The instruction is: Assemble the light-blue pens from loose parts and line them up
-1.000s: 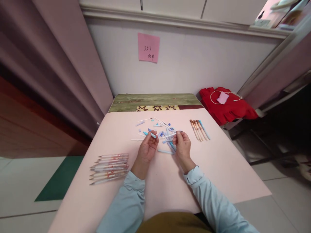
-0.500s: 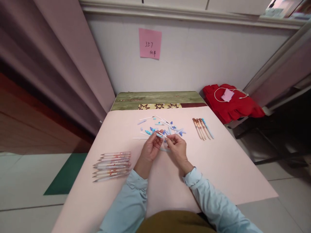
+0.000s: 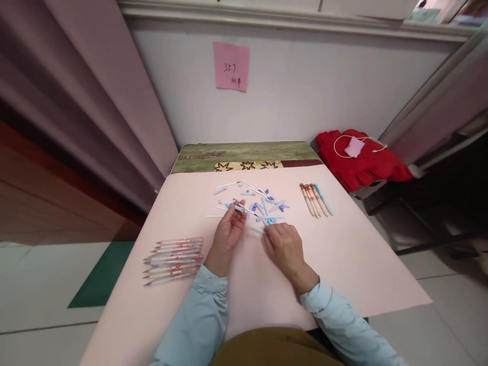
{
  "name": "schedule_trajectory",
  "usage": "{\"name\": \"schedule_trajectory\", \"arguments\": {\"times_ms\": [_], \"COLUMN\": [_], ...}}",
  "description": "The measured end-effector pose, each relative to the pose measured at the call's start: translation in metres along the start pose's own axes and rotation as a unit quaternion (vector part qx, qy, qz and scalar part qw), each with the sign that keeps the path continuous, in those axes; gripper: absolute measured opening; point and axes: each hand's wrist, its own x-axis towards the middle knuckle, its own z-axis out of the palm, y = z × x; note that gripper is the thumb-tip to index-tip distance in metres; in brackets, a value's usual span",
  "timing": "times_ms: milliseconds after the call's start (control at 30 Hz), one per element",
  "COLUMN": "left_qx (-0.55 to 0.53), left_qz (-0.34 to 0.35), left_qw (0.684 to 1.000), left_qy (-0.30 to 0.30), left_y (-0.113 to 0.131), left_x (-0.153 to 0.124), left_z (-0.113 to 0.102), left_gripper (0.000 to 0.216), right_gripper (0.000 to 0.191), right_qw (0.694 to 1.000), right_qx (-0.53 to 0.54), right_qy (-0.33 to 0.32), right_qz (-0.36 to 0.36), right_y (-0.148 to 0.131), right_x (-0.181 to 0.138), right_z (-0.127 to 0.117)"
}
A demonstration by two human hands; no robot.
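My left hand (image 3: 229, 234) is closed around a small blue pen part (image 3: 237, 207) with a thin refill sticking out toward the right. My right hand (image 3: 282, 246) rests low on the pink table (image 3: 343, 264), fingers curled onto a pale blue pen barrel (image 3: 257, 230) lying there. Just beyond both hands lies a scatter of blue and white pen parts (image 3: 263, 201): caps, barrels and thin white refills.
Several finished pens (image 3: 315, 199) lie in a row at the right. A bundle of patterned pens (image 3: 173, 259) lies at the left front. A red cloth with a cord (image 3: 362, 160) sits on a seat to the right. A pink note (image 3: 231, 66) hangs on the wall.
My right hand has let go of the refill end and dropped down to the table onto the pale blue barrel. My left hand keeps its part and has hardly moved.
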Motion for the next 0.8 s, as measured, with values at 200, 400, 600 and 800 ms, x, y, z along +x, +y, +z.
{"name": "schedule_trajectory", "arguments": {"times_ms": [200, 400, 600, 800], "left_qx": [-0.001, -0.001, 0.008, 0.018], "left_qz": [0.000, 0.000, -0.001, -0.005], "left_qw": [1.000, 1.000, 1.000, 1.000], "left_qy": [0.002, 0.003, -0.003, 0.007], "left_y": [-0.001, -0.002, -0.002, -0.004], "left_x": [0.003, 0.000, -0.001, -0.004], "left_z": [-0.003, 0.000, 0.002, 0.005], "left_gripper": [0.014, 0.012, 0.013, 0.014], "right_gripper": [0.016, 0.015, 0.015, 0.016], "right_qw": [0.987, 0.982, 0.979, 0.979], "right_qx": [0.077, 0.113, 0.123, 0.125], "right_qy": [0.011, 0.023, 0.041, 0.035], "right_qz": [0.140, 0.150, 0.157, 0.157], "right_y": [0.005, 0.000, -0.001, -0.002], "right_x": [0.000, 0.000, 0.003, 0.004], "right_z": [-0.024, -0.027, -0.025, -0.024]}}
